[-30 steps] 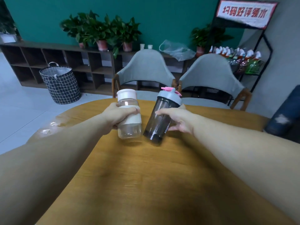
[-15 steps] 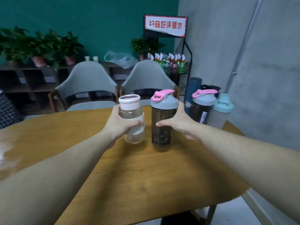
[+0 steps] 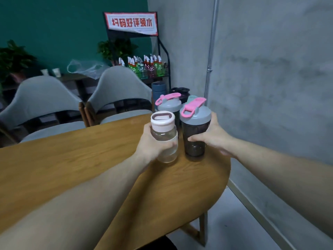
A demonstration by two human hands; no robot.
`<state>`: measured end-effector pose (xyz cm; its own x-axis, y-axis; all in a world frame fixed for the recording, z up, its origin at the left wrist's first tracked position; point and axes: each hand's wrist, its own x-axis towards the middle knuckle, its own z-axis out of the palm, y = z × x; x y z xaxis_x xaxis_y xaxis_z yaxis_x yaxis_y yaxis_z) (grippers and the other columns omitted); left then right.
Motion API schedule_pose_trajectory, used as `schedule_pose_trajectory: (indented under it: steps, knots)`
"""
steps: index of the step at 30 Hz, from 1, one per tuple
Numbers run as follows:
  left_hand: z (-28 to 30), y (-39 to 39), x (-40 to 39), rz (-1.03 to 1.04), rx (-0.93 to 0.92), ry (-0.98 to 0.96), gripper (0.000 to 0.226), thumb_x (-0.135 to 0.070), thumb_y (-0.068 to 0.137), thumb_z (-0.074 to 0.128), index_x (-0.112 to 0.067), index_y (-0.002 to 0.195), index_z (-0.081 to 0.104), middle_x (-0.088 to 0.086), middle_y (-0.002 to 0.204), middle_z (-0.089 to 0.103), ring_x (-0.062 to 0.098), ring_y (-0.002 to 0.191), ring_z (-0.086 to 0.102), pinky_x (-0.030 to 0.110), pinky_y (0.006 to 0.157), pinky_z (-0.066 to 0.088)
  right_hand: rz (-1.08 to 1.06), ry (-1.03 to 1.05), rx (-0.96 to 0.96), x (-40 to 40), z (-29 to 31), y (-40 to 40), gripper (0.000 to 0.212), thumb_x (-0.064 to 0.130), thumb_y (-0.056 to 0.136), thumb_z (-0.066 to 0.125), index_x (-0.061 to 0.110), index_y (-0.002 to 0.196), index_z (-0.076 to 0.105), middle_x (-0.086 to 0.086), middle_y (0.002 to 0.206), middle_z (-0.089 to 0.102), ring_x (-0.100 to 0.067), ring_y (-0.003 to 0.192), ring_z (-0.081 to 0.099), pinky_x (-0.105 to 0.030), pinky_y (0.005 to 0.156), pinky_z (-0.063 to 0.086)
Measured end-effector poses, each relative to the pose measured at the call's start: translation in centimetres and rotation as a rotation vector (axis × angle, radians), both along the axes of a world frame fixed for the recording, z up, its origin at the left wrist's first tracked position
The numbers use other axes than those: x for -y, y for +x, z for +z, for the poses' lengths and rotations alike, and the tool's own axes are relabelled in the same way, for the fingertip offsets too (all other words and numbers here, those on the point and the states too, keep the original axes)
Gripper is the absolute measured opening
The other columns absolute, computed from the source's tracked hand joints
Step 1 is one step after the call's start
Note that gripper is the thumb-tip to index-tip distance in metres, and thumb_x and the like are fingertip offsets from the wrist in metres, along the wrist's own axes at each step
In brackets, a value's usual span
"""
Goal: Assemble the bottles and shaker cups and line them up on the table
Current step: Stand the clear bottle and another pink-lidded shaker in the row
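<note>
My left hand [image 3: 153,143] grips a clear bottle [image 3: 164,136] with a pale pink lid, held upright just above the wooden table [image 3: 72,159]. My right hand [image 3: 212,136] is wrapped around a dark shaker cup [image 3: 194,130] with a grey lid and pink flip cap, its base at the table's right end. Directly behind stand a second dark shaker [image 3: 168,103] with a grey and pink lid, a cup with a teal lid [image 3: 191,98], a black-lidded cup [image 3: 180,91] and a dark blue bottle [image 3: 158,89], partly hidden.
The table's rounded right edge [image 3: 228,170] lies close to the grey concrete wall [image 3: 270,78]. Two grey chairs [image 3: 119,91] stand behind the table. A black rack [image 3: 144,67] with coloured spray bottles and a red sign stands at the back.
Both hands have carried the clear bottle and the dark shaker rightward across the table to the row of cups near the wall. The shaker went from tilted to upright.
</note>
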<state>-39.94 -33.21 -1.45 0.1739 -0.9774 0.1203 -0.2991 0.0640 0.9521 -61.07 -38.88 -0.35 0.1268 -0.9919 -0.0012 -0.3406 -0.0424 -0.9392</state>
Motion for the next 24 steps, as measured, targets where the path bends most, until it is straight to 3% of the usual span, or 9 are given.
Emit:
schedule_pose_trajectory:
  steps: [3,8,16,21,24]
  knots:
    - [-0.5,-2.1,1.6,-0.019,0.011,-0.002,0.09,-0.016,0.063,0.095,-0.029,0.129,0.036,-0.013,0.114,0.058,0.008,0.105,0.06,0.019,0.079,0.051,-0.012,0.004,0.008,1.1,-0.7,-1.7,0.118,0.003,0.067,0.092,0.024,0.154,0.015,-0.004,0.137,0.052,-0.025,0.127,0.052,-0.046,0.11,0.047]
    - [-1.5,-3.8,3.7,-0.021,0.041,0.013,0.093,-0.016,0.061,0.096,-0.024,0.134,0.038,-0.007,0.12,0.061,0.015,0.114,0.061,0.035,0.097,0.054,-0.012,0.02,0.017,2.7,-1.5,-3.2,0.119,0.003,0.066,0.092,0.025,0.154,0.015,-0.005,0.137,0.054,-0.026,0.128,0.054,-0.046,0.11,0.047]
    - [-2.0,-5.1,4.9,-0.03,0.01,0.003,0.091,-0.01,0.066,0.093,-0.022,0.137,0.037,-0.017,0.113,0.059,-0.002,0.103,0.058,0.028,0.094,0.05,0.019,0.037,0.023,4.4,-2.5,-3.8,0.122,0.007,0.067,0.093,0.029,0.155,0.013,-0.005,0.139,0.054,-0.026,0.13,0.053,-0.049,0.112,0.046]
    - [-2.7,-5.1,5.1,-0.015,0.022,0.003,0.09,-0.008,0.065,0.093,-0.023,0.133,0.036,-0.012,0.116,0.06,0.014,0.113,0.061,0.036,0.101,0.052,0.037,0.04,0.018,4.3,-2.6,-3.9,0.124,0.01,0.067,0.094,0.03,0.156,0.011,-0.005,0.142,0.053,-0.026,0.132,0.051,-0.051,0.113,0.044]
    - [-2.7,-4.7,5.1,-0.014,0.023,0.027,0.093,-0.007,0.065,0.093,-0.021,0.137,0.035,-0.008,0.118,0.059,0.017,0.116,0.06,0.039,0.103,0.051,0.047,0.036,0.035,3.7,-2.2,-4.0,0.13,0.013,0.067,0.096,0.034,0.16,0.007,-0.003,0.155,0.043,-0.026,0.141,0.045,-0.05,0.117,0.04]
